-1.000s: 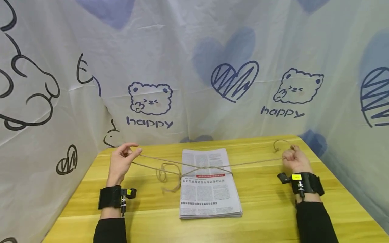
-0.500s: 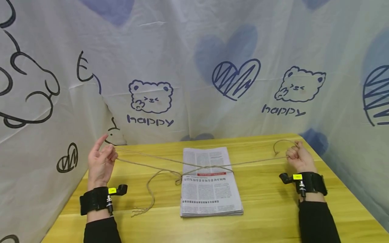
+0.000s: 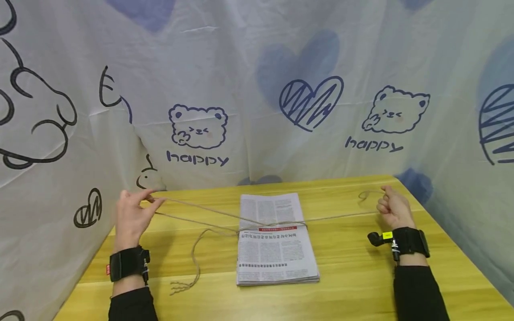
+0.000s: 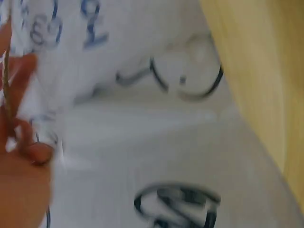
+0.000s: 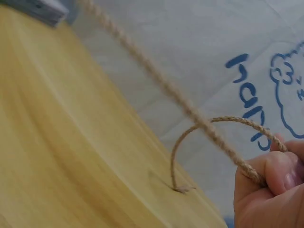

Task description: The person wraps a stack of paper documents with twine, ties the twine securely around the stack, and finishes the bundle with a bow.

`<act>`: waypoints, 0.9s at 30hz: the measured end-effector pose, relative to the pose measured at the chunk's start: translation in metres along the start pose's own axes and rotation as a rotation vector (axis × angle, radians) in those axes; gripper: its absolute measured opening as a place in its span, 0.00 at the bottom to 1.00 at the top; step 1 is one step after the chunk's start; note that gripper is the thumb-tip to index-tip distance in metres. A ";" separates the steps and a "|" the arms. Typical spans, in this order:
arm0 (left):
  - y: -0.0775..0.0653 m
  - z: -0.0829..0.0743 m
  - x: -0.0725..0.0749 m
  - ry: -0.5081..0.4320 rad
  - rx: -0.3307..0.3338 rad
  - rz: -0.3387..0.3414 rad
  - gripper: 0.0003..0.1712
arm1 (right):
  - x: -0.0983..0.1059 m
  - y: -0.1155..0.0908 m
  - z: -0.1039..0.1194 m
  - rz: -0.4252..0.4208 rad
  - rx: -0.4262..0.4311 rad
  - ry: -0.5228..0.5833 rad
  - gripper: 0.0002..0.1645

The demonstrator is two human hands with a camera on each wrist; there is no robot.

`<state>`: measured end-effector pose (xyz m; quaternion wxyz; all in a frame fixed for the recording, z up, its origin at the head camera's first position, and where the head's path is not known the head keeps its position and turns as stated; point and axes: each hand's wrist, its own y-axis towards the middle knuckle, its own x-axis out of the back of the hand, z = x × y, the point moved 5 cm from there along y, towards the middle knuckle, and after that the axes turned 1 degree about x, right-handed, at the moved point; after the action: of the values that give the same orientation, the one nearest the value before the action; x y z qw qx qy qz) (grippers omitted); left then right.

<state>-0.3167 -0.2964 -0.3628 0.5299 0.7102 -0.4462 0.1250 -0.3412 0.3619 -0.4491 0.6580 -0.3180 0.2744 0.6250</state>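
Note:
A stack of folded newspapers [image 3: 277, 263] lies on the table, with brown twine [image 3: 201, 206] crossing over its middle. Two strands run from the stack up to my left hand [image 3: 134, 216], out to the left, whose thumb and forefinger pinch the twine. Only part of that hand [image 4: 23, 185] shows in the left wrist view, blurred, with a strand along its fingers. On the right, my right hand [image 3: 395, 209] grips the other strand in curled fingers. That strand [image 5: 161, 83] looks taut in the right wrist view, and a short loose end curves out of the fist.
A frayed tail of twine [image 3: 194, 258] trails over the yellow wood-grain table [image 3: 341, 276] left of the stack. A pale curtain [image 3: 257, 147] printed with hearts and bears hangs behind and along both sides. Each wrist wears a black camera strap [image 3: 411, 240].
My left hand has moved left, drawing its strands longer. Its raised forefinger has come down to the thumb. The loose tail has dropped and uncurled toward the front left. My right hand barely moves.

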 end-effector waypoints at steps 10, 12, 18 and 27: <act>-0.019 -0.047 -0.096 0.024 0.004 0.549 0.20 | 0.007 0.007 -0.009 -0.049 -0.039 -0.110 0.13; -0.023 -0.068 -0.113 -0.062 -0.074 0.554 0.13 | 0.007 0.008 -0.010 -0.045 -0.048 -0.095 0.13; -0.035 -0.101 -0.147 -0.148 -0.157 0.689 0.11 | 0.001 0.012 -0.013 -0.036 -0.045 -0.075 0.11; -0.047 -0.100 -0.156 -0.109 -0.161 0.828 0.13 | -0.001 0.009 -0.013 -0.027 -0.063 -0.034 0.12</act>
<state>-0.3402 -0.1303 -0.4535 0.4642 0.4330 -0.7296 0.2543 -0.3500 0.3516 -0.4573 0.6604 -0.3317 0.2390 0.6298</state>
